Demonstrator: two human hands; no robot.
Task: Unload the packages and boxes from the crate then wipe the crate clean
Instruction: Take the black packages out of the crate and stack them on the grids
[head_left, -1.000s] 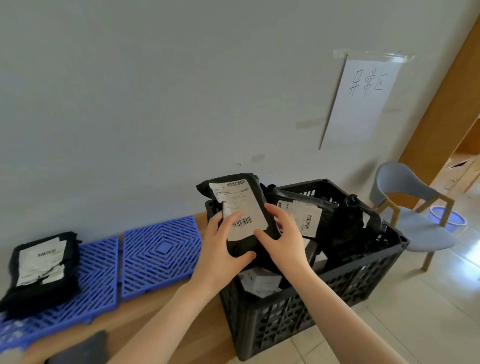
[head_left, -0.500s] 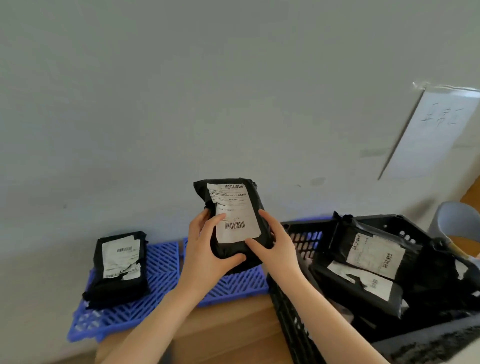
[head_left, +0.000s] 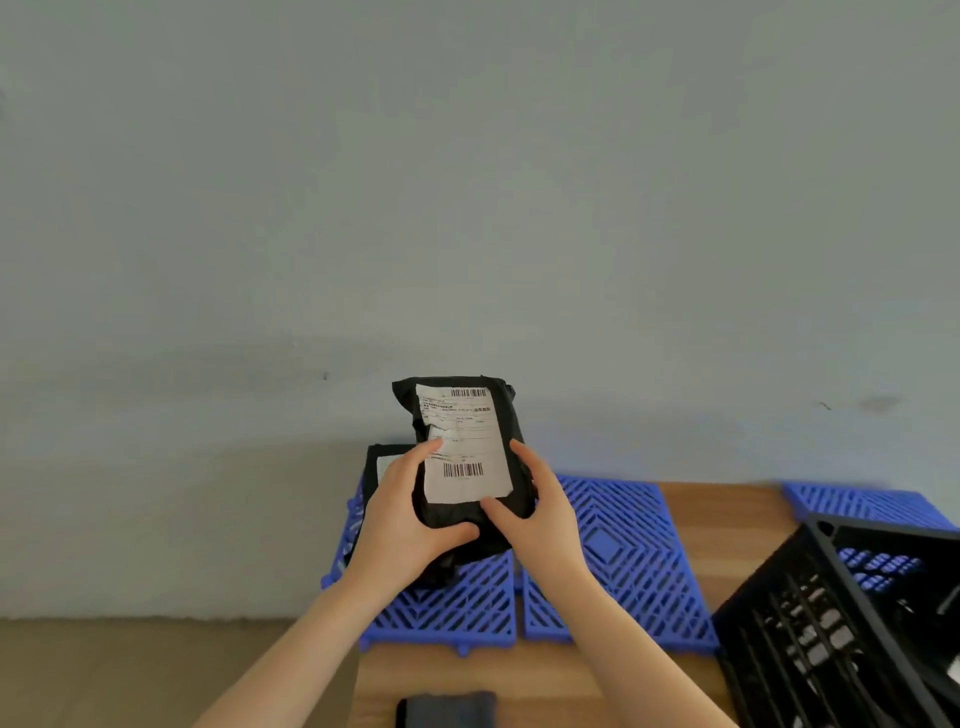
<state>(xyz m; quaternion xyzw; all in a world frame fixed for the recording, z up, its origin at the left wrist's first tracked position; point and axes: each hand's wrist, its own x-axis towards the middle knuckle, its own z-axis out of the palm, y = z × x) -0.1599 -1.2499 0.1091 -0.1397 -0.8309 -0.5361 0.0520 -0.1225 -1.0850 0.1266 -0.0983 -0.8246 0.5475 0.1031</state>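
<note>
Left hand and right hand are being curled round a black parcel, which is being held upright over blue mats. Another parcel, seemingly unloaded, is being half hidden behind. To the right, the crate is not yet being wiped, and its contents are barely visible. The mats are being supported by a wooden bench against a grey wall.

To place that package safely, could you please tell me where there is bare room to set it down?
The middle blue mat is bare, between the left mat and a wooden strip beside the crate. The left mat is crowded: another black package lies at its back, behind the held package.
</note>
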